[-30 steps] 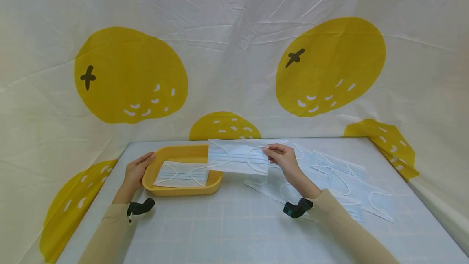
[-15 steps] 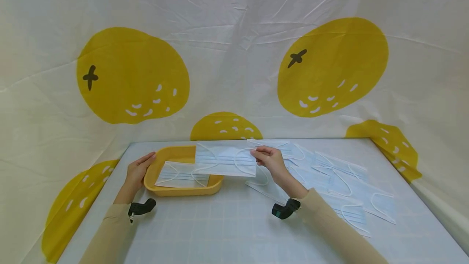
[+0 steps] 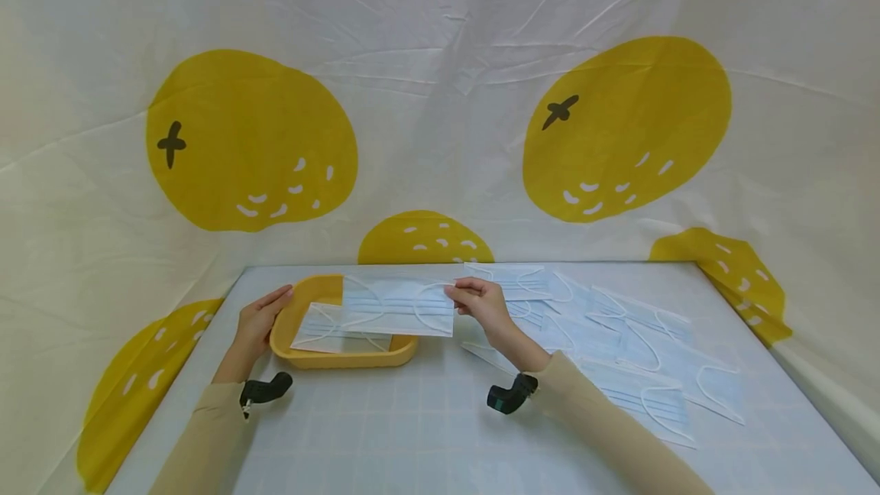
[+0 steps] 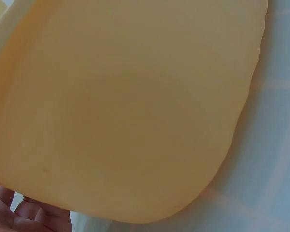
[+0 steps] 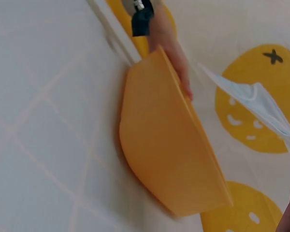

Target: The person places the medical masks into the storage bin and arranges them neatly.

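In the head view, my right hand (image 3: 483, 310) pinches a light-blue pleated face mask (image 3: 395, 305) by its right edge. The mask hangs over the right part of a yellow tray (image 3: 344, 360), its ear loops loose. Inside the tray lies another face mask (image 3: 319, 327), partly covered by the held one. My left hand (image 3: 257, 321) holds the tray's left end at the rim. The left wrist view shows the tray's outer wall (image 4: 135, 121) close up, with the left hand's fingers (image 4: 36, 215) at the lower left. The held mask (image 5: 261, 104) appears edge-on in the right wrist view.
Several loose face masks (image 3: 619, 342) overlap on the right half of the table (image 3: 385, 434), which has a pale checked cover. A white curtain (image 3: 440, 136) printed with yellow fruit hangs behind the table. Each wrist wears a small black camera (image 3: 512, 394).
My right hand has carried the pinched mask leftward and slightly down, from the tray's right end to over its right part. The left hand and tray stay in place.
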Motion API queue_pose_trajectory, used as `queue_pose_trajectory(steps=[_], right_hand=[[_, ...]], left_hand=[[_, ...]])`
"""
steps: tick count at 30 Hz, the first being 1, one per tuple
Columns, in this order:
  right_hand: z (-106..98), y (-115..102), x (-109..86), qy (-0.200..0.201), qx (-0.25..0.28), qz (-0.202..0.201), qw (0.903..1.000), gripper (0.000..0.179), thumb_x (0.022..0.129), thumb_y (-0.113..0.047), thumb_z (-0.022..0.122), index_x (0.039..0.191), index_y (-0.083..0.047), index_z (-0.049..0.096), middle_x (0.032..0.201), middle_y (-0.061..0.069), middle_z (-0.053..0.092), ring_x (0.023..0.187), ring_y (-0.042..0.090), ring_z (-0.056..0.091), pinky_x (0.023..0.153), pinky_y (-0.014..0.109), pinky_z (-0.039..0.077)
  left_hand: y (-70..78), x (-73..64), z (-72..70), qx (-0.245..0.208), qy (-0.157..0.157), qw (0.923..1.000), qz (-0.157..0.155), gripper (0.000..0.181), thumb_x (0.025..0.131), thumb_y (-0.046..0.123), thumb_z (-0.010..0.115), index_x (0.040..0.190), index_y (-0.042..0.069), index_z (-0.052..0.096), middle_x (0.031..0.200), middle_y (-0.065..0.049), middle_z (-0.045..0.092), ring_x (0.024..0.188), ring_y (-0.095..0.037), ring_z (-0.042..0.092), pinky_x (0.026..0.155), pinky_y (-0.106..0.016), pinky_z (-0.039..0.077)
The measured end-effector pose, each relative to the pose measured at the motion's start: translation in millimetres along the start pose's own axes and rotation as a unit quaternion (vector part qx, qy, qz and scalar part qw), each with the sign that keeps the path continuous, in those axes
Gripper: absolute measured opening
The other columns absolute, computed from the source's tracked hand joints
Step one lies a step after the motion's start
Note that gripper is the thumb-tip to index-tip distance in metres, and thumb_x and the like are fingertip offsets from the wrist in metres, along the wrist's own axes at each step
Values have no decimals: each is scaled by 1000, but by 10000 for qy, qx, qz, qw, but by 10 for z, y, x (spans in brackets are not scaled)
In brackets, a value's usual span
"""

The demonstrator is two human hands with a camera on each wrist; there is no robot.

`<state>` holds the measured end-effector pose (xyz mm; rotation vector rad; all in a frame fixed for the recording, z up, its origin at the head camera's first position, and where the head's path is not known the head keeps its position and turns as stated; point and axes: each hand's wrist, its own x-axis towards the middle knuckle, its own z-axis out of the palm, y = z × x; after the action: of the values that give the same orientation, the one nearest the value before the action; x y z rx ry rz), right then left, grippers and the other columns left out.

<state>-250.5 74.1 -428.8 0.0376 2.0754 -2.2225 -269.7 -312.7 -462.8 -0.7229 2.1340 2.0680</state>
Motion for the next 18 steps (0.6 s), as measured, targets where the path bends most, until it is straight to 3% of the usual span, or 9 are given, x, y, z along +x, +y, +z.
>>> queue_pose_trajectory(steps=[6,13,18], right_hand=[[177,28,18,-4,83,-46,10000,22,86,-9,71,102,6,66,69,-7,66,60,6,57,57,16,51],[316,20,38,-49,-32,-34,10000,25,87,-12,71,105,5,67,76,-4,70,62,7,59,59,15,53],[384,-15,53,-120,-133,-30,9998,26,87,-14,71,106,3,68,84,1,72,64,7,60,62,16,54]], left_hand=[[-2,-3,-12,12,77,10000,51,71,84,45,69,144,16,45,154,-1,37,128,-5,46,87,-8,47],[-6,25,-16,103,70,9999,42,74,84,47,69,145,15,43,155,-3,35,136,-12,40,107,-23,38],[-9,40,-16,75,67,9999,29,75,84,47,69,145,15,42,155,-3,34,137,-12,38,111,-27,34]])
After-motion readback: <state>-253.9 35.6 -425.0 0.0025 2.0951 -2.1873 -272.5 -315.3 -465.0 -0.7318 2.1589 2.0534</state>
